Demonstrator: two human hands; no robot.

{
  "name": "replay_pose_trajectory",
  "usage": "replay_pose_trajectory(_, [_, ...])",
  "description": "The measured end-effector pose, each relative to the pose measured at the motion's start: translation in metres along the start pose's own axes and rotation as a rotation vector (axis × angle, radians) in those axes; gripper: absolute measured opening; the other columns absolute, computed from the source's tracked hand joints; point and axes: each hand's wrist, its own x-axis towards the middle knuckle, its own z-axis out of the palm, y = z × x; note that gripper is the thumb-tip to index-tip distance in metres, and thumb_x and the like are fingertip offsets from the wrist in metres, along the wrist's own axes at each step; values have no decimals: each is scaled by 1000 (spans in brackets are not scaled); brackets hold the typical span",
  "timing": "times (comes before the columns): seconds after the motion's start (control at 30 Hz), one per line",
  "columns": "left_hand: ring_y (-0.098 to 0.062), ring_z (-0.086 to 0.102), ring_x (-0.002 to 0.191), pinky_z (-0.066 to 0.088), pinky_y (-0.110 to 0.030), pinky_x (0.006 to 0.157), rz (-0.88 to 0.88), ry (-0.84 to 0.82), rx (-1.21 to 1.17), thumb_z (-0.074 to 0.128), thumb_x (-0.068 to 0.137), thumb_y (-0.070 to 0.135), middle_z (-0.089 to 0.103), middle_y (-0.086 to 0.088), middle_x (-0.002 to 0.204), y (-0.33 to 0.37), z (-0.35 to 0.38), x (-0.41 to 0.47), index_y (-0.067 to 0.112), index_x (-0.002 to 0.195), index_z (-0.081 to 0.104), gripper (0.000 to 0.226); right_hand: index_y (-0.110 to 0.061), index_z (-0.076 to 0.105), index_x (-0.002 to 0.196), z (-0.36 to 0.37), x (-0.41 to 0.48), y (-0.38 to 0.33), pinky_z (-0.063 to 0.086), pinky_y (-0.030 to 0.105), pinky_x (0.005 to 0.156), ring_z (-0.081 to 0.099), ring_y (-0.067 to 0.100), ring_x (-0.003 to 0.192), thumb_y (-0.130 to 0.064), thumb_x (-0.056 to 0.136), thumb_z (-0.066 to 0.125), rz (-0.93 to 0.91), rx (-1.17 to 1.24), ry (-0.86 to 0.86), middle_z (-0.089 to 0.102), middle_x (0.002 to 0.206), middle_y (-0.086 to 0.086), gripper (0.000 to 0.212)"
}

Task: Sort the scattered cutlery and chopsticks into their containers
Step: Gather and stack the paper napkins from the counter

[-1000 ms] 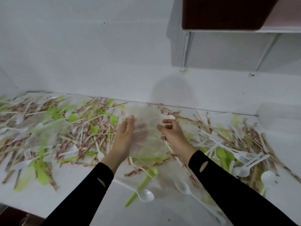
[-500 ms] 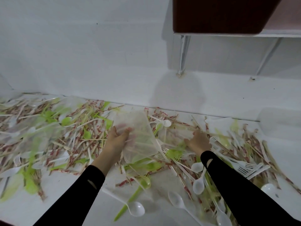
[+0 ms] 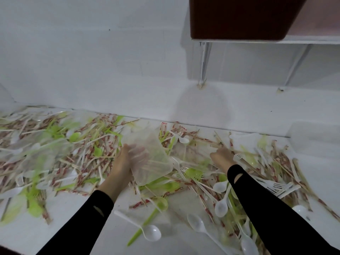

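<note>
The left hand (image 3: 125,162) is gripping a tilted clear plastic container (image 3: 156,162) at centre frame. Apart from it, centre right, the right hand (image 3: 223,159) is curling over bare chopsticks (image 3: 219,139); whether it is holding any is unclear. White spoons (image 3: 151,232) and wrapped chopsticks (image 3: 137,205) are lying scattered across the white table (image 3: 73,227).

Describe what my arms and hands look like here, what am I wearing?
Both arms wear long, close-fitting black sleeves down to the wrists: left sleeve, right sleeve. Each has a small oval slit near the cuff. The left hand and right hand are bare: no gloves, rings or watch show.
</note>
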Motion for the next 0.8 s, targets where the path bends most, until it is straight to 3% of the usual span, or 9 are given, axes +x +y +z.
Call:
replay_pose_trajectory(0.07, [-30,72,89,59,-38,69,-3,5,13,26,108,36,68,-17,113,0,-7,-6,3,120,52,44,-2,55,97,10,-3,-4,48,29,52,51,23,61,-4,91,56,20,45,-36,47,79,8,6])
replay_pose_trajectory(0.13, [-33,70,95,58,-41,75,-21,31,10,27,108,36,68,-18,114,0,-15,-10,2,120,53,45,2,45,137,18,0,-7,57,43,79,59,31,87,-6,89,61,43,113,-62,52,107,12,52])
replay_pose_trajectory(0.17, [-35,69,98,57,-43,78,-30,51,0,28,108,35,68,-19,114,1,-19,-11,0,122,53,45,2,38,145,21,-1,-10,55,43,84,59,33,96,-6,89,61,48,136,-54,53,118,15,61])
replay_pose_trajectory(0.27, [-34,68,98,57,-43,77,-49,99,-16,30,108,35,68,-20,113,3,-33,-11,-2,120,54,46,8,46,137,35,1,-16,50,37,80,60,32,103,-20,88,68,42,121,-33,58,119,16,60])
replay_pose_trajectory(0.33, [-32,69,95,56,-40,73,-52,111,-18,30,108,34,68,-20,113,6,-42,-10,-2,120,54,45,3,44,138,48,-5,-19,48,42,97,55,35,119,-49,80,72,47,-15,-36,55,132,19,83])
replay_pose_trajectory(0.4, [-30,70,92,56,-38,69,-53,111,-19,29,108,34,68,-19,111,6,-51,-9,-1,119,54,45,-4,31,146,61,-9,-21,41,48,107,46,38,129,-59,72,73,53,-123,-51,43,144,19,101])
replay_pose_trajectory(0.63, [-27,69,91,54,-39,73,-76,130,34,27,108,33,71,-15,103,15,-81,2,3,109,59,44,-36,25,123,71,-17,-39,43,55,101,54,34,110,-18,76,61,1,291,66,51,127,12,62])
replay_pose_trajectory(0.7, [-27,68,90,53,-41,75,-78,153,29,28,108,32,70,-14,100,25,-88,8,4,106,59,41,-35,24,131,62,-39,-66,43,53,100,58,29,99,-11,83,51,-142,369,175,56,112,6,60])
replay_pose_trajectory(0.8, [-30,68,96,54,-46,85,-46,154,12,31,107,36,71,-15,104,40,-100,16,4,114,57,42,-25,29,139,50,-80,-118,50,39,76,60,26,82,-3,92,46,-513,462,328,53,91,0,55])
